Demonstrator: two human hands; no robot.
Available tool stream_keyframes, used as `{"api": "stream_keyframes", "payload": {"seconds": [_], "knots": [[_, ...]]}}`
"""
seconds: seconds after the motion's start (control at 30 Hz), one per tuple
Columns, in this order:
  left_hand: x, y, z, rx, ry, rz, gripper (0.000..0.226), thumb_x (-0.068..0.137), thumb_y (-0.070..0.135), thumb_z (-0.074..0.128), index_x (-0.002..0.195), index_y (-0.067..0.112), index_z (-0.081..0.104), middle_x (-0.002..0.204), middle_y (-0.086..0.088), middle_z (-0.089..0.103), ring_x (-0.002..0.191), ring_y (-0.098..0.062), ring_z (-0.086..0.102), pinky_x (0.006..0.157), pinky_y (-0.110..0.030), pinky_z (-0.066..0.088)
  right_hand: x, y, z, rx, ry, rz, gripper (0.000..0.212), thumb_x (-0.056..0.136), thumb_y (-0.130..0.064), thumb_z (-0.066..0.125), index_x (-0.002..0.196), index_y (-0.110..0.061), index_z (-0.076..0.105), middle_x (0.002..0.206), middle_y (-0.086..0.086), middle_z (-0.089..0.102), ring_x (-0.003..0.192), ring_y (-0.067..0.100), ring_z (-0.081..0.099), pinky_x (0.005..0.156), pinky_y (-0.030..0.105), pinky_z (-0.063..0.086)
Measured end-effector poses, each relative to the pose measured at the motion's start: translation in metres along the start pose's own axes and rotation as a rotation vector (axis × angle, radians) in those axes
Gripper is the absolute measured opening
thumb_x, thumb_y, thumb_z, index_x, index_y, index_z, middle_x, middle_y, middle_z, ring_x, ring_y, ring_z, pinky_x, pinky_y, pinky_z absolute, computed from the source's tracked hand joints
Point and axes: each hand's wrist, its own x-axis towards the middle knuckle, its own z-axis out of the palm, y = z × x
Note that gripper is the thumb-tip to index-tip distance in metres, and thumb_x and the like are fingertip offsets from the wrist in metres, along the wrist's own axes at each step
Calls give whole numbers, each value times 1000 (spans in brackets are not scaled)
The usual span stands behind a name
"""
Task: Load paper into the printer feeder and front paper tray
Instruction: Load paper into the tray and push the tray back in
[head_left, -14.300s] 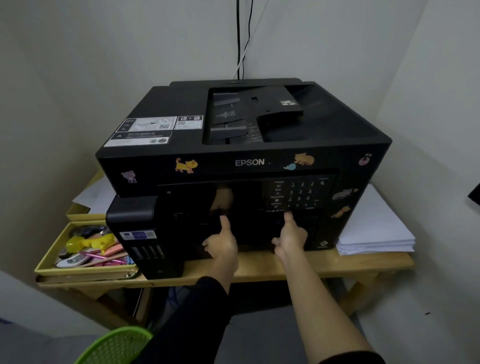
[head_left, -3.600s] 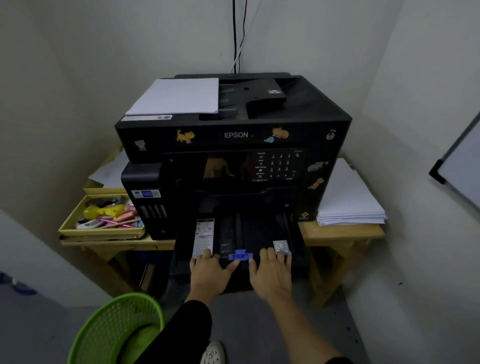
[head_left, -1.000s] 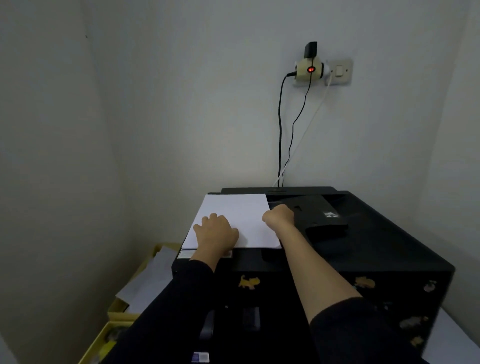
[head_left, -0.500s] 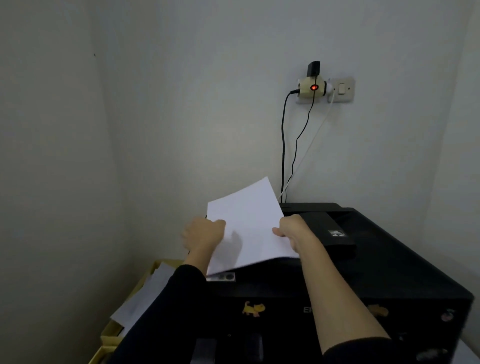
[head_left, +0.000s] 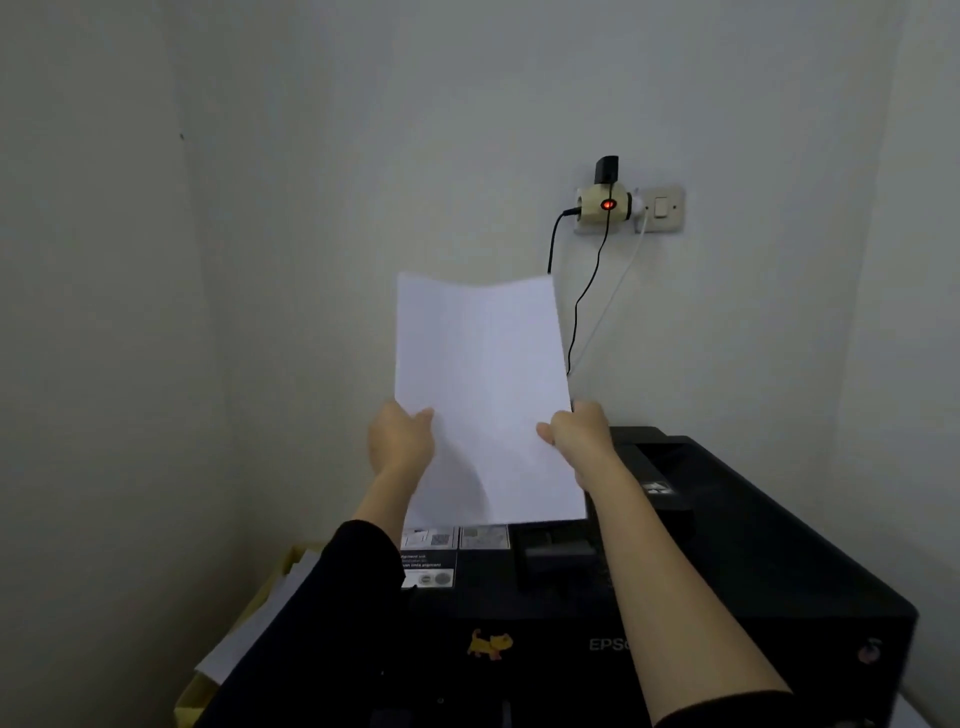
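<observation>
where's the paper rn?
Head view, centre: the paper is held upright above the top of the Epson printer, left hand gripping its left edge and right hand its right edge, with the wall socket adapter up and to its right.

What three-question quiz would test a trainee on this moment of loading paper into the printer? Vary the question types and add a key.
1. True or false: the paper lies flat on top of the printer.
2. Which holds the paper? A: the left hand alone. B: the right hand alone. C: both hands.
3. Fill in: the light on the wall adapter glows ____.

Key
1. False: the paper is held upright over the printer.
2. C: each hand pinches one side edge of the paper.
3. Red.
</observation>
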Motion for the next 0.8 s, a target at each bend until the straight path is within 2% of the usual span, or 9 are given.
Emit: {"api": "stream_keyframes", "payload": {"seconds": [0.07,0.13,0.2,0.27,0.33,0.47,0.63,0.7,0.8], "knots": [[-4,9,-4,-50,81,101,36,95,22,55,121,-3,51,119,-21,61,99,-30,58,80,-36,45,0,-9,7,11,28,-80,27,82,8,48,105,1,61,105,17,65,78,22,56,68,27,49],[-14,14,-7,-105,118,193,34,96,20,52,120,-4,49,111,-22,62,90,-22,54,75,-30,39,-4,-13,15,21,54,-138,34,83,8,47,113,-2,58,103,11,62,72,15,55,53,19,43],[-20,9,-6,-162,102,225,37,97,18,51,127,-2,44,111,-19,60,104,-29,58,80,-32,42,-8,-7,22,25,71,-170,41,83,9,45,121,-5,55,110,10,61,77,15,54,50,13,37],[-25,-6,-3,-207,37,194,45,96,15,51,136,4,34,125,-20,56,118,-33,54,93,-37,44,-13,7,27,32,69,-158,39,85,7,47,121,-6,55,115,13,63,82,17,55,54,15,41],[-27,-23,0,-221,-16,154,47,96,12,52,137,6,30,131,-23,53,121,-36,52,97,-40,43,-18,21,32,39,54,-115,35,89,1,49,123,-5,55,119,13,63,88,18,55,70,23,47],[-28,-37,2,-180,-69,94,55,97,16,50,144,3,26,138,-20,49,129,-33,48,106,-42,39,-22,34,36,36,56,-84,35,95,-8,49,129,-3,51,128,13,60,114,28,57,95,32,44],[-28,-36,4,-123,-52,102,39,99,11,44,134,-2,34,128,-22,54,122,-31,52,95,-38,43,-21,34,40,30,83,-116,34,96,-6,48,129,-3,53,129,14,60,119,29,56,100,33,42],[-30,-35,6,-103,-32,94,33,99,8,43,129,-4,37,121,-22,56,107,-29,55,83,-33,42,-21,35,41,34,98,-124,34,96,-5,47,129,-2,53,129,14,60,119,29,56,98,30,42],[-30,-39,6,-78,-8,111,28,99,10,43,122,-6,39,101,-17,56,86,-21,50,73,-30,40,-21,37,42,37,105,-112,33,96,-6,47,128,-2,54,128,15,60,118,30,56,99,34,43]]}}
